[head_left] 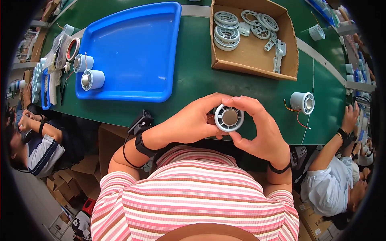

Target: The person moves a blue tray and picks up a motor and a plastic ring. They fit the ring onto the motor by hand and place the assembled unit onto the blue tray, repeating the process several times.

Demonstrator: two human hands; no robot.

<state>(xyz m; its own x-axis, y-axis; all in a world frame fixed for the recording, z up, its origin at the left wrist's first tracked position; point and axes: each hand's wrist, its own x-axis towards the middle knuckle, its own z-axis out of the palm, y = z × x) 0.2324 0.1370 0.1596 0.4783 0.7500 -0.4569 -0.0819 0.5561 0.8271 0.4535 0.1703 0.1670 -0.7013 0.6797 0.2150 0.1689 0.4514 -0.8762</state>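
At the table's near edge I hold a white round motor housing (pixel 229 117) in both hands. Its spoked ring and grey metal centre face up toward me. My left hand (pixel 193 120) wraps its left side, and a bit of reddish wire shows by those fingers. My right hand (pixel 263 132) curves around the other side, fingertips on the top rim and thumb at the lower rim. A similar white motor unit (pixel 301 103) with loose coloured wires lies on the table to the right of my right hand.
A blue tray (pixel 132 94) holds two white motor units (pixel 93 79) at its left end. Beyond my hands, a cardboard box (pixel 257 69) contains spoked rings (pixel 227 34) and small white brackets (pixel 278 54). A tape roll (pixel 72 49) lies left; people sit on both sides.
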